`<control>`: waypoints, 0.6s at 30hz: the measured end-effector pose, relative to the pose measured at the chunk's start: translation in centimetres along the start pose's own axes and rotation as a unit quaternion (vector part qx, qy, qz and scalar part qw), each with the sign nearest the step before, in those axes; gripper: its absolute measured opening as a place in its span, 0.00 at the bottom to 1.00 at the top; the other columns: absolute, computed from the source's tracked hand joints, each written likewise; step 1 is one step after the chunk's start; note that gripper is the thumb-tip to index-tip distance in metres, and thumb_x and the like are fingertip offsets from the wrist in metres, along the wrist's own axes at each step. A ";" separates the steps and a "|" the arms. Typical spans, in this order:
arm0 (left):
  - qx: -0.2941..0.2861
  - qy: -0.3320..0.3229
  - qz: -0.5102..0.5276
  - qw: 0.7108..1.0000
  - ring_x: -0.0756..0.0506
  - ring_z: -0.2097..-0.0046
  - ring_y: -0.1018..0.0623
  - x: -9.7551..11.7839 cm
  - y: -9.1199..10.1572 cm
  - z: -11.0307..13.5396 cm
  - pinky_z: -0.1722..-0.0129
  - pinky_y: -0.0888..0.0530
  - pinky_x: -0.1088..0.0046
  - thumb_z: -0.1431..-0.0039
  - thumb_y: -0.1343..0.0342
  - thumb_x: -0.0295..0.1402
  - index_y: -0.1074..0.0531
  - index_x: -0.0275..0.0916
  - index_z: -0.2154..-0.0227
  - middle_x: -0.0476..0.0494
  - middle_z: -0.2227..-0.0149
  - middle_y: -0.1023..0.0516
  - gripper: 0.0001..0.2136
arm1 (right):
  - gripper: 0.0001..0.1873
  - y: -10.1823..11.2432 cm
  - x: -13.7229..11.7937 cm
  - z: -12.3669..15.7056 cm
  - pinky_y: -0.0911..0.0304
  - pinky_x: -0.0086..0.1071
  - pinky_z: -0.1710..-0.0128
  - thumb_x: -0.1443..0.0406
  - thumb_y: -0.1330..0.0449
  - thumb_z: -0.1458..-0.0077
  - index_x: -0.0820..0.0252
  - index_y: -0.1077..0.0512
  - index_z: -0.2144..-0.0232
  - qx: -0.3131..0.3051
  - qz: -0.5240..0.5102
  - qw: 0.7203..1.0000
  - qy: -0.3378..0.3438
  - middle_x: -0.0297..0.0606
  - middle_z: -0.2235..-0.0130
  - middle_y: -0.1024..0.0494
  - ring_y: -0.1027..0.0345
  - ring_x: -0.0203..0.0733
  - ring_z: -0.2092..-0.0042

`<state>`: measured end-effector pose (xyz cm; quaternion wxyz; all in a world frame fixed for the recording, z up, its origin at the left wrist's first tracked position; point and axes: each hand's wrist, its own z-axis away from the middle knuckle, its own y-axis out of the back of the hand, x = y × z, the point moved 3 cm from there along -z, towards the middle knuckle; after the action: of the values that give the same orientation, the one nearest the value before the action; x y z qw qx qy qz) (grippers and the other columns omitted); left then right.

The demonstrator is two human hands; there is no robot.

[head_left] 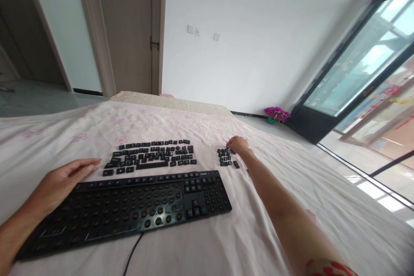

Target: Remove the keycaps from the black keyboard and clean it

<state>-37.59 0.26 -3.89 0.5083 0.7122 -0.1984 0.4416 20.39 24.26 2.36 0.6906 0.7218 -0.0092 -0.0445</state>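
Note:
A black computer keyboard lies on the cloth, with most of its keycaps off and the round key seats bare. A few keys still sit along its top row and in the arrow and navigation blocks. My left hand is over its upper left corner, fingers stretched out and holding nothing. Beyond the keyboard, loose black keycaps lie in rough rows. To their right is a smaller cluster of keycaps. At that cluster's far edge my right hand pinches a keycap, partly hidden by the fingertips.
A pale pink flowered cloth with wrinkles covers the surface. The keyboard's cable runs toward me. Past the far edge stand a white wall, a door and a pot of purple flowers. Glass doors are at the right.

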 end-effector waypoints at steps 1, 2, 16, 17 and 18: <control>-0.019 0.017 0.020 0.999 0.41 0.50 0.22 -0.1 -0.1 0.0 0.61 0.23 0.74 0.51 0.42 0.54 0.24 0.45 0.52 0.47 0.51 0.20 0.27 | 0.13 -0.1 0.0 -0.1 0.37 0.32 0.56 0.64 0.35 0.55 0.49 0.18 0.64 -0.005 0.002 1.000 -0.001 0.39 0.60 0.18 0.26 0.46 0.55; -0.037 0.033 0.038 0.998 0.40 0.49 0.22 -0.2 -0.2 0.0 0.61 0.23 0.75 0.52 0.42 0.54 0.25 0.45 0.51 0.47 0.50 0.20 0.27 | 0.13 -0.2 0.1 -0.2 0.37 0.32 0.56 0.64 0.35 0.55 0.49 0.18 0.63 -0.009 0.003 1.000 -0.002 0.39 0.60 0.18 0.26 0.46 0.55; -0.035 0.028 0.035 0.998 0.40 0.47 0.24 -0.8 -0.1 -0.3 0.58 0.24 0.74 0.51 0.41 0.54 0.25 0.45 0.51 0.46 0.51 0.20 0.27 | 0.13 -0.3 -1.1 -0.2 0.37 0.28 0.56 0.69 0.39 0.50 0.54 0.19 0.62 -0.037 0.024 0.997 0.066 0.41 0.57 0.19 0.27 0.42 0.55; -0.034 0.026 0.033 0.999 0.39 0.47 0.23 -0.7 -0.1 -0.3 0.57 0.24 0.73 0.51 0.42 0.54 0.25 0.44 0.51 0.46 0.51 0.20 0.27 | 0.13 -0.2 -1.2 0.1 0.37 0.29 0.55 0.69 0.39 0.50 0.54 0.19 0.62 -0.032 0.025 0.997 0.068 0.41 0.57 0.19 0.27 0.42 0.54; -0.033 0.021 0.030 0.999 0.39 0.48 0.23 -0.5 -0.1 -0.2 0.57 0.24 0.72 0.51 0.42 0.54 0.25 0.44 0.51 0.45 0.51 0.20 0.27 | 0.13 -0.1 -1.2 0.3 0.38 0.30 0.55 0.70 0.39 0.50 0.54 0.19 0.62 -0.027 0.025 0.997 0.069 0.42 0.57 0.19 0.27 0.43 0.54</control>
<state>-37.87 0.40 -4.33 0.5222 0.6791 -0.2239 0.4648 19.14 24.01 2.30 0.7099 0.7036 0.0216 0.0226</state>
